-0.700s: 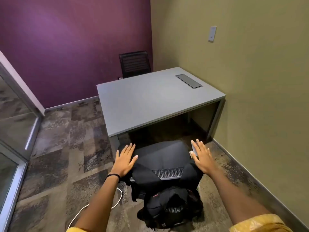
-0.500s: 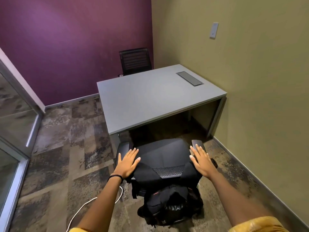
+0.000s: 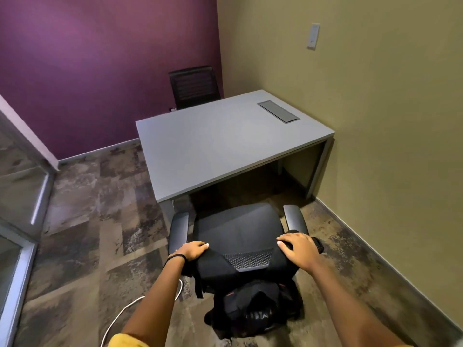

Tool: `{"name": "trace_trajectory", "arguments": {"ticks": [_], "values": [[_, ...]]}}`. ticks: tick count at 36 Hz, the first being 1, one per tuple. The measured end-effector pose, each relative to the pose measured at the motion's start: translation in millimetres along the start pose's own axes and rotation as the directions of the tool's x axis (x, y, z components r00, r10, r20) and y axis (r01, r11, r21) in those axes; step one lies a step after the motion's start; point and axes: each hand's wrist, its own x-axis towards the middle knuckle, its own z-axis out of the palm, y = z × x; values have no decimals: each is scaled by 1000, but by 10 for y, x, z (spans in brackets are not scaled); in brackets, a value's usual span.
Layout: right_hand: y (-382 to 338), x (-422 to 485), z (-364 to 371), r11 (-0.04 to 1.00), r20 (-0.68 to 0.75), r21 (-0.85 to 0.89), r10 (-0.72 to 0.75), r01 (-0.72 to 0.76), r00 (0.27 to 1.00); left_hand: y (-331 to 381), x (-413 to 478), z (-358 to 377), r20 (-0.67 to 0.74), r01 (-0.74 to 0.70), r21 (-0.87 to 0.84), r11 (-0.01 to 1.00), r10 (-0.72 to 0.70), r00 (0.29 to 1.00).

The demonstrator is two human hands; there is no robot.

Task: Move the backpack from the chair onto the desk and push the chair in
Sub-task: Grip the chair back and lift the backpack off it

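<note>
A: Head view, and we see the grey desk (image 3: 225, 146) bare, the chair (image 3: 238, 226) pulled out in front of it.

B: The backpack (image 3: 250, 309) hangs behind the chair's backrest, straps draped over the top, nowhere near the desk.

A: What's new for us: half a second ago both palms hovered spread open. Now the left hand (image 3: 191, 251) and right hand (image 3: 298, 249) are down on the backrest top, fingers curled over.

B: Gripping straps or just resting? We cannot tell. We judge the lift comes next.
</note>
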Motion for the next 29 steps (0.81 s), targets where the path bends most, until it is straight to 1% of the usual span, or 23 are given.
{"name": "trace_trajectory", "arguments": {"ticks": [4, 6, 8, 12, 14, 19, 29], "values": [[23, 35, -28, 1000, 58, 28, -5, 4, 998, 113, 126, -24, -52, 94, 35, 995, -92, 994], [25, 41, -12, 999, 50, 35, 4, -6, 999, 145, 199, -7, -70, 156, 46, 987, -153, 986], [25, 46, 16, 999, 48, 31, 15, -16, 999, 170, 246, 14, -64, 204, 60, 977, -200, 978], [42, 91, 29, 999, 144, 16, 45, -48, 989, 197, 254, 38, -46, 287, 70, 955, -284, 958], [33, 123, 28, 998, 168, 22, 55, -60, 984, 191, 251, 39, -46, 321, 64, 945, -319, 947], [23, 164, 97, 997, 131, 12, 76, -79, 988, 192, 234, 13, -38, 340, 43, 939, -339, 940], [71, 146, 136, 993, 81, 68, 87, -93, 993, 196, 274, -94, 36, 321, 100, 942, -325, 945]]}}
